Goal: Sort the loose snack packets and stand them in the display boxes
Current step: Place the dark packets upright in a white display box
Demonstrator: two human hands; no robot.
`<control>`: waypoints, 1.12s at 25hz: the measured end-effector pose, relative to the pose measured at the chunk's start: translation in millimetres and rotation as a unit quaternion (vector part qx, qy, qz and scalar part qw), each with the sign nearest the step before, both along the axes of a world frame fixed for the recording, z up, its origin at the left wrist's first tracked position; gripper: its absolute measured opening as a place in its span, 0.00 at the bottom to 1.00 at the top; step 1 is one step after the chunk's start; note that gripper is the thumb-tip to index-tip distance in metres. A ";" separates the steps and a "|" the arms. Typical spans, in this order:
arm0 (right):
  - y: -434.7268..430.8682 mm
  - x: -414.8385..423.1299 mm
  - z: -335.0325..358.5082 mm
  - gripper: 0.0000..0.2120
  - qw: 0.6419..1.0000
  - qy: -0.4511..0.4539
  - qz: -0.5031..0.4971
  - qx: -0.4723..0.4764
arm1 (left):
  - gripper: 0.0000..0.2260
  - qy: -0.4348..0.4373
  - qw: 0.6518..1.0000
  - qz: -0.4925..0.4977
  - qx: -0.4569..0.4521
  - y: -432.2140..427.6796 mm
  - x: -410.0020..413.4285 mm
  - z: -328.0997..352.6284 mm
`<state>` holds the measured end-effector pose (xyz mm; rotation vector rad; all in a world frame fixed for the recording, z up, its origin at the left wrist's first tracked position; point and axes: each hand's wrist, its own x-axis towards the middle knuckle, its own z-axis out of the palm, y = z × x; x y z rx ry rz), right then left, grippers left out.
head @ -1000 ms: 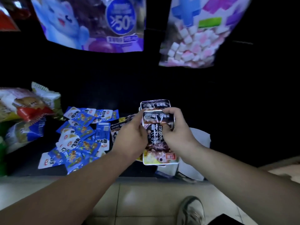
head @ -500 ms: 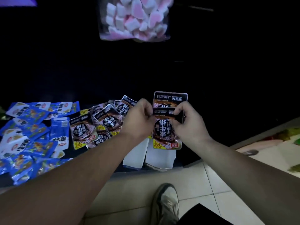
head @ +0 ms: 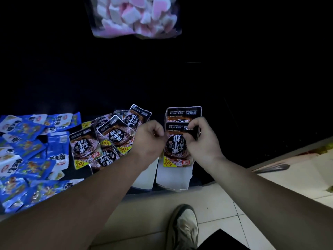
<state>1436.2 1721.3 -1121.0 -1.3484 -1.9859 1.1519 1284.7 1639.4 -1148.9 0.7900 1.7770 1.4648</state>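
both my hands hold a stack of black packets upright. my left hand curls round its left edge, and my right hand pinches its right side with bent fingers. the stack's lower end meets the top of a white display box; i cannot tell if it is inside. loose black packets lie just left of my hands, blue packets farther left. a bag of pink and white marshmallows hangs above.
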 end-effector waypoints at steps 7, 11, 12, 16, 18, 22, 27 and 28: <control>-6.5 -0.9 -5.9 0.19 0.998 -0.032 0.031 0.037 | 0.19 0.028 0.999 -0.004 -0.021 -6.1 -0.4 -3.1; -3.3 19.2 -20.0 0.14 0.977 -0.161 0.081 0.113 | 0.17 0.113 0.991 -0.070 -0.032 -17.1 9.8 -2.8; -2.3 21.9 -24.9 0.13 0.962 -0.215 0.095 0.140 | 0.15 0.137 0.988 -0.063 -0.028 -20.8 13.5 -2.5; 2.4 24.4 -32.3 0.12 0.907 -0.344 0.124 0.211 | 0.09 0.146 0.984 -0.087 -0.054 -42.2 34.6 -7.5; 4.7 25.7 -28.6 0.10 0.908 -0.345 0.126 0.200 | 0.10 0.143 0.969 -0.166 -0.113 -49.1 44.4 -15.5; 5.8 25.8 -20.6 0.11 0.960 -0.252 0.059 0.105 | 0.12 0.155 0.928 -0.258 -0.222 -38.4 50.4 -21.0; 10.0 15.5 -11.0 0.27 0.977 -0.148 0.141 -0.058 | 0.14 0.108 0.937 -0.263 -0.205 -44.2 62.1 -32.0; 12.9 11.7 -6.9 0.30 0.973 -0.158 0.156 -0.068 | 0.15 0.091 0.945 -0.252 -0.185 -48.9 63.8 -34.6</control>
